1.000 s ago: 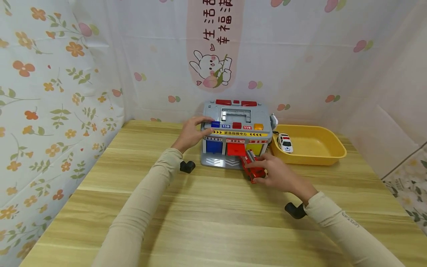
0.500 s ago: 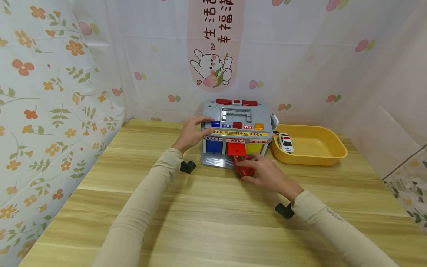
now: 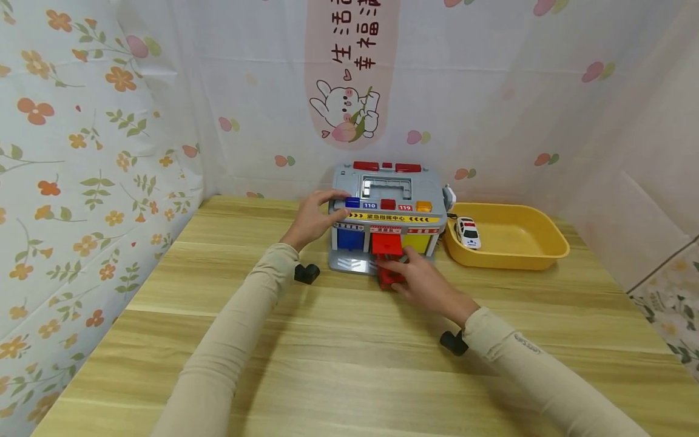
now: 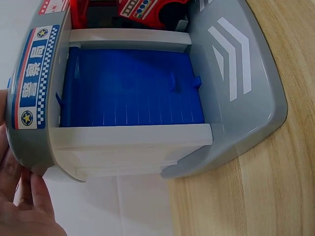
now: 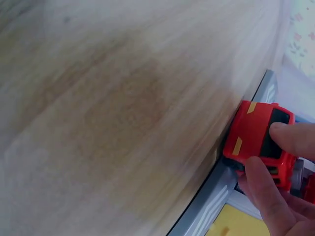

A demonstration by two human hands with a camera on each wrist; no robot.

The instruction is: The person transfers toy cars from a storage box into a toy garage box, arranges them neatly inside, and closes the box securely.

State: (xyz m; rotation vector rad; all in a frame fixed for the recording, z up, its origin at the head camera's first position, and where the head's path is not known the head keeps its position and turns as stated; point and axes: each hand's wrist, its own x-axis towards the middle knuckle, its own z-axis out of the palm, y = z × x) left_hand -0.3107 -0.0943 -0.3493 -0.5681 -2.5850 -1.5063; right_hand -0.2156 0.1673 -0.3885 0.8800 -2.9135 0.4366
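Note:
A grey toy rescue station [image 3: 346, 185] stands at the back of the table. My left hand [image 3: 312, 220] holds its upper left front corner, thumb at the front and forefinger on the roof. My right hand [image 3: 428, 288] pinches a red toy fire truck [image 5: 253, 130] between thumb and fingers. The truck is at the middle bay, its front end pointing inward out of sight beneath the raised red door [image 3: 386, 244]. In the right wrist view, a fingertip lies on its dark window. The blue door [image 4: 128, 88] and the yellow door [image 3: 416, 244] are down.
Right of the station stands a yellow tray [image 3: 513, 262], with a white toy police car [image 3: 468, 233] leaning at its left end. A patterned cloth [image 3: 246, 152] hangs close behind. Wooden tabletop [image 3: 327, 358] stretches out in front.
My right hand has moved left with the fire truck, from before the yellow door to the middle bay, and the truck has turned straighter toward it. The left hand has stayed put.

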